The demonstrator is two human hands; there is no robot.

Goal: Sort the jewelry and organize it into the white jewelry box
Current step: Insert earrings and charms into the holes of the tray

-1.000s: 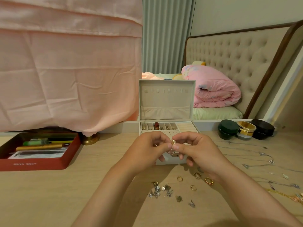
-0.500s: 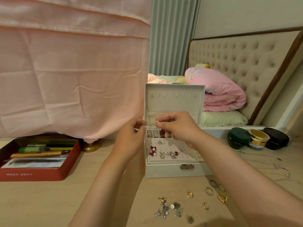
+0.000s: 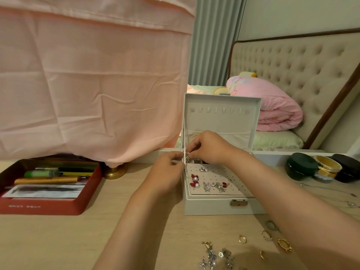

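Observation:
The white jewelry box (image 3: 218, 207) stands open on the wooden table, lid upright. Its pegged pad holds red-and-pearl earrings (image 3: 194, 181) and silver earrings (image 3: 214, 186). My left hand (image 3: 167, 172) and my right hand (image 3: 209, 148) meet over the box's back-left corner, both pinching one small metallic piece of jewelry (image 3: 187, 158) between their fingertips. Loose gold rings (image 3: 242, 239) and a heap of silver earrings (image 3: 214, 256) lie on the table in front of the box, under my right forearm.
A red tray (image 3: 48, 207) of pens sits at the left. Dark round tins and a gold one (image 3: 327, 168) stand at the right, with thin chains (image 3: 335, 193) lying before them. A pink cloth (image 3: 87, 84) hangs behind, over a brass base (image 3: 115, 172).
Both hands rose from just in front of the box to its back-left corner, carrying the small piece. The view shifted down and left, so the box's pad now shows.

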